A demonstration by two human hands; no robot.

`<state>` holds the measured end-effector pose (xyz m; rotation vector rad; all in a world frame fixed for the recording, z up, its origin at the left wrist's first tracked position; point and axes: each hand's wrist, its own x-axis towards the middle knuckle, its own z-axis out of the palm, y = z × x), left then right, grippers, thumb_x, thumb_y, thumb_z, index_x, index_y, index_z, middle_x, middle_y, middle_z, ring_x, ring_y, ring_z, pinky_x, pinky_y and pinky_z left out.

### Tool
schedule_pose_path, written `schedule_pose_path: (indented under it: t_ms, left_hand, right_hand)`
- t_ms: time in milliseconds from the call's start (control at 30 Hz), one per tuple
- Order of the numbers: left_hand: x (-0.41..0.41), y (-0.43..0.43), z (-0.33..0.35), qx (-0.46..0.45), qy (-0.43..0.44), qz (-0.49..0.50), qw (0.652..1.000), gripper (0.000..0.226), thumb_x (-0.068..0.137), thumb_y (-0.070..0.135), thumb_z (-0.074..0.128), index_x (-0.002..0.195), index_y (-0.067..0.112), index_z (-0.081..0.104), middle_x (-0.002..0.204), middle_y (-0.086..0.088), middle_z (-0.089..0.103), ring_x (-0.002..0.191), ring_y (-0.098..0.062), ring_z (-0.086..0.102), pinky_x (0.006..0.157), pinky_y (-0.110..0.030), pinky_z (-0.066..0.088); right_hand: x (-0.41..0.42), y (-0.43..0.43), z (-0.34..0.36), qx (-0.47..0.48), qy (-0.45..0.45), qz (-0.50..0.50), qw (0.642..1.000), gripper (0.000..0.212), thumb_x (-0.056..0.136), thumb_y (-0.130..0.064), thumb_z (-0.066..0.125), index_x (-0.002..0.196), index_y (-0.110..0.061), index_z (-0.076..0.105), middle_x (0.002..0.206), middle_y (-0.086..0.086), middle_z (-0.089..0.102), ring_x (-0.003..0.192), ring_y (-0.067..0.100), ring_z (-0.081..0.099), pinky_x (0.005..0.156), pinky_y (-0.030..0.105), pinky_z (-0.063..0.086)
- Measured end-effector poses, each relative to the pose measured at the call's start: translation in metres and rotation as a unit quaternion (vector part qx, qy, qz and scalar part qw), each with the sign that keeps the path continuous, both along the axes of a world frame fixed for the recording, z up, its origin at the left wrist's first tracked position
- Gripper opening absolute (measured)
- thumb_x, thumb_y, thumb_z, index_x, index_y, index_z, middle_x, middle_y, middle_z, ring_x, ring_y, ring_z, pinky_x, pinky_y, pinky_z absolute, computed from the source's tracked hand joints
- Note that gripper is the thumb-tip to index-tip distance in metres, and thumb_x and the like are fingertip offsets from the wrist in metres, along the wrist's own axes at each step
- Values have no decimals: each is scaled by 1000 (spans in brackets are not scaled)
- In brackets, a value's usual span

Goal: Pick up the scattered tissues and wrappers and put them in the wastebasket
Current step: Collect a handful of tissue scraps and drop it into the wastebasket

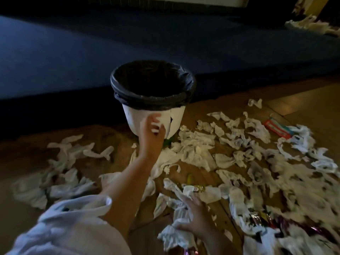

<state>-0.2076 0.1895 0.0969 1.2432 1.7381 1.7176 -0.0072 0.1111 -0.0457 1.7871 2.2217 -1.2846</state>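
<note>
A white wastebasket [174,118] with a black liner stands on the wooden floor in the middle of the view. My left hand [152,133] is stretched out in front of its white wall, fingers curled round a small white tissue scrap [156,128]. My right hand [193,216] is low at the bottom, spread over a heap of white tissues [176,234], with one crumpled tissue [187,190] at its fingertips. Several white tissues [198,150] lie scattered across the floor to the right and left of the basket. The image is blurred by motion.
A dark blue sofa or mattress [92,52] runs behind the basket. A red and teal wrapper [276,127] lies at the right, shiny foil wrappers [257,218] at the lower right, a yellow scrap [189,178] in the middle. More tissues [312,26] sit at the top right.
</note>
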Motion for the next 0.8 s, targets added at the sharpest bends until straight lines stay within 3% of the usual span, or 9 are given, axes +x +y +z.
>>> schedule_pose_path:
  t_ms: [100,167,233,300,400,500,600,667,800]
  left_hand:
    - [7,-28,-51,-80,40,-1,996,32,83,-4,61,112,8,57,107,-3,52,96,-20,57,70,-11,47]
    - [3,-46,-77,-170,84,-12,982,37,85,-1,60,120,9,55,124,-9,50,116,-28,52,85,-22,45]
    - [-11,-63,-101,-282,139,-33,949,51,88,10,60,135,18,44,149,-8,32,136,-28,32,105,-35,38]
    - [-27,-74,-120,-387,203,-68,897,62,88,20,61,142,31,33,158,-5,13,144,-33,12,114,-51,27]
    - [-34,-78,-132,-499,151,-125,844,63,87,21,62,142,32,32,159,-6,-1,144,-42,4,112,-58,26]
    - [-27,-81,-132,-485,48,-110,866,42,90,14,56,129,23,42,149,-13,26,128,-42,39,100,-52,44]
    - [-24,-83,-142,-458,-50,-78,884,35,93,12,51,128,10,47,140,-17,37,117,-36,47,94,-41,46]
    - [-24,-87,-147,-443,-55,-79,891,19,93,12,49,110,5,56,125,-18,49,105,-33,54,93,-44,49]
    - [-36,-89,-141,-388,-42,-49,919,17,95,21,48,101,12,60,107,-16,60,92,-26,61,86,-39,51]
  right_hand:
    - [-2,-12,-13,77,-96,122,985,75,73,-53,65,138,-47,30,154,-4,17,143,24,18,115,43,24]
    - [-6,-15,-15,117,-56,101,986,51,87,-40,54,137,-32,43,143,-6,36,134,20,35,107,27,35]
    - [-7,-15,-15,127,-37,74,988,28,96,-19,45,118,-11,59,116,-7,54,109,15,56,75,3,44]
    - [-8,-10,-12,153,-38,45,986,20,94,-12,46,98,-16,65,98,-1,62,86,10,59,57,-2,37]
    - [-8,1,-14,137,73,-110,982,21,87,-7,58,101,-20,67,112,0,59,107,13,56,75,1,33]
    - [-2,16,-8,150,113,-190,964,36,83,-6,64,115,-20,56,122,1,54,119,18,51,87,17,38]
    - [5,36,-3,152,57,-153,975,69,82,-6,66,141,-17,33,146,9,32,132,23,39,94,21,39]
    - [7,49,-7,108,-4,-127,986,80,84,-11,65,148,-19,18,154,10,18,138,25,32,103,28,38]
    - [1,56,-13,78,-102,-75,989,58,90,-17,58,142,-13,33,148,11,34,135,24,37,106,28,33]
